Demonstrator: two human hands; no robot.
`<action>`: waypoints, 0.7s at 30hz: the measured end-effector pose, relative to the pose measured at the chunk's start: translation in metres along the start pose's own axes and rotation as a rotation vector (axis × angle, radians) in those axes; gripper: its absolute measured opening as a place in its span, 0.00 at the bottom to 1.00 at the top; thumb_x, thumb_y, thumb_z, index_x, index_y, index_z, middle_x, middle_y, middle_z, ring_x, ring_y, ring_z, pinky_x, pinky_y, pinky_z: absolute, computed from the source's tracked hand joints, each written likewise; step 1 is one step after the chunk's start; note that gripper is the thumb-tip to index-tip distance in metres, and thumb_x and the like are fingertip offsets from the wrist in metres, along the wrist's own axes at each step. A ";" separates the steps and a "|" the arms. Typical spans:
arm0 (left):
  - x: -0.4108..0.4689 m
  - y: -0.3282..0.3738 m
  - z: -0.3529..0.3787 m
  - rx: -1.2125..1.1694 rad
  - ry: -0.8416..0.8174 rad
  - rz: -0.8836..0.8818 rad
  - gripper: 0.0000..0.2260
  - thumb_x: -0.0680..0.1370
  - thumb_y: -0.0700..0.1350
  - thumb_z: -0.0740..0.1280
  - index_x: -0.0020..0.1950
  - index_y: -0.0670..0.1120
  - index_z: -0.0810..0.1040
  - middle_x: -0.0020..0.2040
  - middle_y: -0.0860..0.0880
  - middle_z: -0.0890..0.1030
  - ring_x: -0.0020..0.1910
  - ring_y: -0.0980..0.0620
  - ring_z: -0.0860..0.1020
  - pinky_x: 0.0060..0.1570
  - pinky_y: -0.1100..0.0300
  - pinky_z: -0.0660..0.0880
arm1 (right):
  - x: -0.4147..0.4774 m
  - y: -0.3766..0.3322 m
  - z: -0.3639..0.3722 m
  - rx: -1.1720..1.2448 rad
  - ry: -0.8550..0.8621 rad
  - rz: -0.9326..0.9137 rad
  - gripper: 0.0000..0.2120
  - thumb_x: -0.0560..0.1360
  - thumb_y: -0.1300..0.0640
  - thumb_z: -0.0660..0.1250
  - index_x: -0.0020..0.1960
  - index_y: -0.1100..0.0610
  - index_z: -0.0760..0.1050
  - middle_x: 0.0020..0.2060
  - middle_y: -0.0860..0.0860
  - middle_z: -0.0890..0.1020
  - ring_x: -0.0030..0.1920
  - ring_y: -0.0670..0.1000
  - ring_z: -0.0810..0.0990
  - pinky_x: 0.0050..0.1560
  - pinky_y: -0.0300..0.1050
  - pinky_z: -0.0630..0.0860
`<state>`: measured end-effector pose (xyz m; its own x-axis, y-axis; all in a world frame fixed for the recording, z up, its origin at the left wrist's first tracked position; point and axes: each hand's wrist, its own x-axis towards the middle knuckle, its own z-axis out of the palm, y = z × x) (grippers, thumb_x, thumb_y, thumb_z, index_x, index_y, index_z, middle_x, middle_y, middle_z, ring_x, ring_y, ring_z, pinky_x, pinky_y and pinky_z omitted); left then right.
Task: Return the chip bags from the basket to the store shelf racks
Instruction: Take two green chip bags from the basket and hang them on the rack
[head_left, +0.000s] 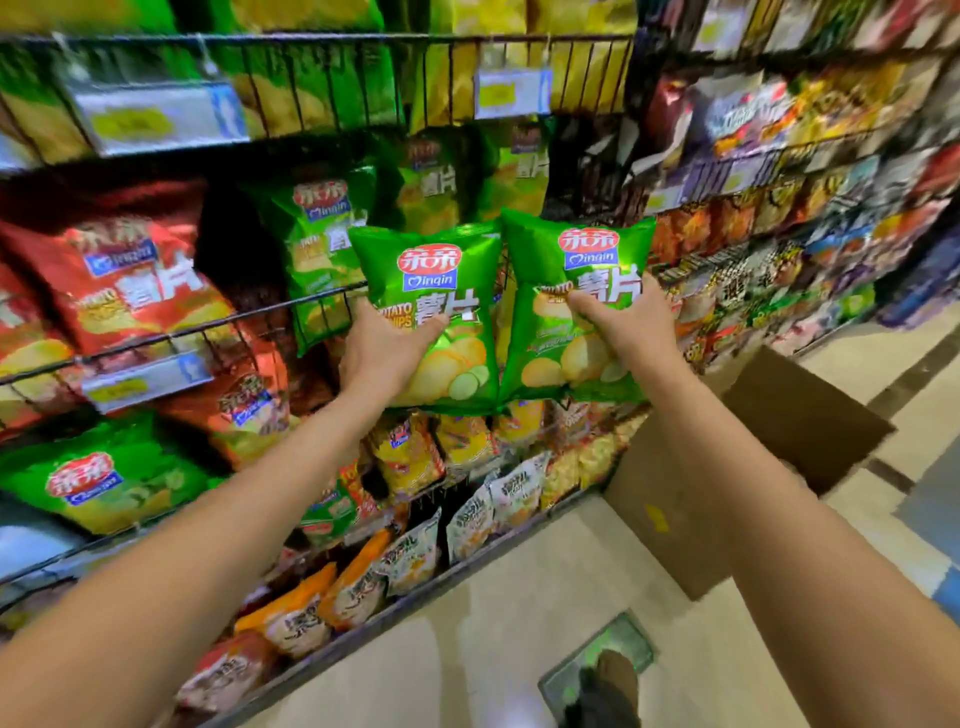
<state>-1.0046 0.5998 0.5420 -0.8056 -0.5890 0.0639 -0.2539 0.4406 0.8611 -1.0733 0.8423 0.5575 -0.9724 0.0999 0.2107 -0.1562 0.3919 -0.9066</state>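
Both arms reach out toward the wire shelf racks. My left hand (382, 348) grips a green potato chip bag (434, 291) by its lower left side, held upright. My right hand (623, 322) grips a second green chip bag (571, 260) the same way, right beside the first. Both bags hover in front of the middle wire rack (311, 296), where matching green bags (317, 234) stand. No basket is in view.
Red chip bags (119, 280) fill the rack to the left. Lower racks hold yellow, white and orange snack bags (415, 452). An open cardboard box (753, 467) stands on the tiled floor at my right. More packed racks run along the right side (805, 208).
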 end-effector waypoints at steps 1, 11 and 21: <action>0.009 0.008 0.010 0.003 0.024 0.008 0.40 0.63 0.65 0.73 0.66 0.44 0.66 0.63 0.45 0.77 0.62 0.42 0.76 0.61 0.45 0.73 | 0.021 0.004 0.000 0.016 -0.015 -0.010 0.28 0.64 0.46 0.77 0.58 0.57 0.73 0.50 0.50 0.81 0.49 0.50 0.79 0.51 0.45 0.75; 0.063 0.102 0.086 0.005 0.233 -0.079 0.45 0.67 0.63 0.72 0.75 0.42 0.57 0.71 0.43 0.70 0.68 0.42 0.70 0.66 0.45 0.69 | 0.200 0.014 -0.013 0.104 -0.243 -0.122 0.27 0.63 0.43 0.76 0.55 0.57 0.74 0.49 0.51 0.82 0.49 0.50 0.80 0.54 0.48 0.77; 0.109 0.143 0.102 0.040 0.417 -0.162 0.45 0.67 0.62 0.73 0.76 0.43 0.57 0.73 0.43 0.68 0.70 0.41 0.68 0.67 0.47 0.67 | 0.283 -0.001 0.008 0.107 -0.392 -0.205 0.27 0.66 0.47 0.76 0.58 0.58 0.71 0.48 0.49 0.77 0.47 0.48 0.76 0.47 0.40 0.68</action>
<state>-1.1838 0.6678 0.6207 -0.4713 -0.8717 0.1343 -0.3862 0.3409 0.8571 -1.3501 0.8631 0.6152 -0.9083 -0.3322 0.2543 -0.3495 0.2684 -0.8977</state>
